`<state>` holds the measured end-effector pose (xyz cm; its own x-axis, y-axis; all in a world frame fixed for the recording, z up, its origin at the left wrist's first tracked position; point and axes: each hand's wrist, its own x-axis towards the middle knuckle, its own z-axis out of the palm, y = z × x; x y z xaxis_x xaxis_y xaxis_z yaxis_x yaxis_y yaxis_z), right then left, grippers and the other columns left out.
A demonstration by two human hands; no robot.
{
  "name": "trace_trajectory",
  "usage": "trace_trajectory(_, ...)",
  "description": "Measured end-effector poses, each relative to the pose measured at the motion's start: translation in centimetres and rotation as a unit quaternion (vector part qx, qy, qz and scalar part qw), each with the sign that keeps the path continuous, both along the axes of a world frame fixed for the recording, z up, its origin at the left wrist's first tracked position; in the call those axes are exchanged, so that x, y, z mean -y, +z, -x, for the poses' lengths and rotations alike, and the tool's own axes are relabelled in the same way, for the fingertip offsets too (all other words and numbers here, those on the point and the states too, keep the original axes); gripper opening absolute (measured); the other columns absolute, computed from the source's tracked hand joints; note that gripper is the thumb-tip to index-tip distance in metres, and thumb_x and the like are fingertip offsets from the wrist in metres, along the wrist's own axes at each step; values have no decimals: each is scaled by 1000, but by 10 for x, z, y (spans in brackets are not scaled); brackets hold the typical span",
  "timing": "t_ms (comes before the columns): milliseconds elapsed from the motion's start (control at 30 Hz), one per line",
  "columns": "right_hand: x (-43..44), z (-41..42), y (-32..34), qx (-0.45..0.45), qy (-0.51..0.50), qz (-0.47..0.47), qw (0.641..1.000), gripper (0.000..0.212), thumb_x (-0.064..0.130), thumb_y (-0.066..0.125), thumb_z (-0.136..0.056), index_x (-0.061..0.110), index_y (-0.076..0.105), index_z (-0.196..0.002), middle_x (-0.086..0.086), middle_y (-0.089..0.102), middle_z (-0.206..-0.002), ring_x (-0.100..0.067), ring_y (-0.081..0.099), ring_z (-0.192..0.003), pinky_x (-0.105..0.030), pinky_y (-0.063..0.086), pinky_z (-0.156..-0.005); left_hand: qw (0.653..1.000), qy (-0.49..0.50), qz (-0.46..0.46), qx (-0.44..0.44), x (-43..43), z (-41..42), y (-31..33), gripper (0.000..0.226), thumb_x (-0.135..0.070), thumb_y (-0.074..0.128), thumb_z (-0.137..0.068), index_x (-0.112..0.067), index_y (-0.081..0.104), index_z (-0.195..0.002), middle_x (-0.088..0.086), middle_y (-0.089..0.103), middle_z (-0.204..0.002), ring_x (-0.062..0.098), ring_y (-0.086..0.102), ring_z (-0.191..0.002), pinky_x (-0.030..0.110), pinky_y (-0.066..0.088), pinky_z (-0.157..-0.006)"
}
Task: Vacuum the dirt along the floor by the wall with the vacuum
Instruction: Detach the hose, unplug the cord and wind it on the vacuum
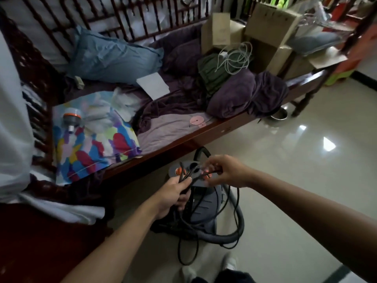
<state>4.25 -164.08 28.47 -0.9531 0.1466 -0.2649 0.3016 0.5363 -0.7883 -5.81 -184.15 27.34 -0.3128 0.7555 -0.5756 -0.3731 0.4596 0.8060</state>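
A grey canister vacuum [206, 209] with orange buttons stands on the tiled floor beside the wooden daybed. Its grey hose [237, 231] curls around its right side. A black power cord [188, 248] hangs in loops in front of it. My left hand [175, 193] is closed around a bundle of the cord just above the vacuum. My right hand [226, 170] pinches a strand of the same cord a little to the right. A grey and orange vacuum part [71, 118] lies on the colourful pillow on the daybed.
The dark wooden daybed [183, 144] runs along the left and back, piled with a blue pillow [114, 56], purple blankets [244, 94] and cardboard boxes [271, 27]. A metal bowl [279, 115] sits under its far end. Glossy tiles [295, 190] stretch to the right.
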Motion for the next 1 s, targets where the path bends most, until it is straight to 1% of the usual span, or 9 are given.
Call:
trace_trajectory(100, -17, -14, -19, 14, -16, -87, 996, 117, 57, 86, -57, 38, 20, -151, 6, 35, -144, -8, 47, -119, -33, 45, -99, 997, -66, 19, 21, -17, -7, 1, 31, -33, 37, -105, -16, 41, -80, -1, 28, -52, 11, 21, -41, 22, 22, -39)
trace_trajectory(167, -22, -16, -32, 27, 7, -134, 991, 122, 68, 79, -54, 41, 13, -153, 7, 29, -152, -16, 41, -131, -40, 45, -102, 995, -87, 24, 42, -27, -10, 3, 32, -35, 37, -105, -15, 43, -80, -1, 27, -52, 10, 21, -40, 21, 20, -38)
trace_trajectory(300, -26, -21, -66, 37, 25, -174, 984, 80, 64, 73, -71, 41, 44, -142, 9, 56, -130, -19, 46, -119, -39, 46, -94, 990, -103, 23, 93, -41, -12, 8, 34, -38, 37, -104, -15, 42, -79, -1, 22, -52, 10, 16, -41, 22, 17, -38)
trace_trajectory(433, -36, -26, -95, 5, 14, -72, 997, 67, 54, 74, -76, 39, 51, -137, 7, 49, -141, -13, 42, -126, -34, 40, -102, 978, -131, 26, 160, -50, -17, 0, 37, -45, 40, -102, -17, 43, -78, -4, 23, -50, 9, 16, -38, 21, 17, -37)
trace_trajectory(533, -45, -27, -114, 54, -5, 50, 997, 3, 35, 70, -87, 33, 71, -85, 2, 70, -86, -18, 65, -84, -40, 51, -79, 976, -94, 30, 195, -48, -13, -16, 38, -49, 47, -98, -17, 45, -77, -3, 21, -50, 8, 16, -38, 20, 17, -37)
trace_trajectory(567, -49, -31, -124, 80, -33, 59, 994, 14, 32, 68, -89, 28, 70, -77, -1, 69, -76, -20, 66, -76, -41, 52, -74, 979, -77, 41, 185, -43, -7, -23, 38, -49, 51, -96, -16, 45, -77, -2, 21, -51, 8, 16, -38, 20, 17, -37)
trace_trajectory(667, -63, -52, -155, 135, -108, 61, 983, 23, 26, 64, -92, 8, 68, -79, -8, 71, -70, -20, 71, -68, -41, 57, -71, 988, -79, 130, 4, -22, 19, -47, 32, -31, 71, -88, -6, 53, -82, 2, 33, -53, 12, 27, -40, 21, 23, -38)
trace_trajectory(767, -74, -71, -180, 169, -181, 96, 964, 21, 22, 67, -90, 10, 63, -74, -6, 65, -58, -21, 68, -55, -34, 53, -60, 952, -55, 229, -193, -4, 46, -77, 25, -10, 77, -81, 5, 57, -81, 7, 52, -54, 14, 47, -39, 24, 36, -38)
trace_trajectory(1000, -71, -40, -229, 164, -323, 213, 907, 21, 22, 71, -88, 9, 60, -75, 1, 46, -55, -11, 42, -45, -27, 37, -45, 885, 10, 302, -355, -23, 107, -169, 16, -9, 66, -84, -5, 52, -77, 16, 60, -60, 33, 64, -54, 41, 52, -55)
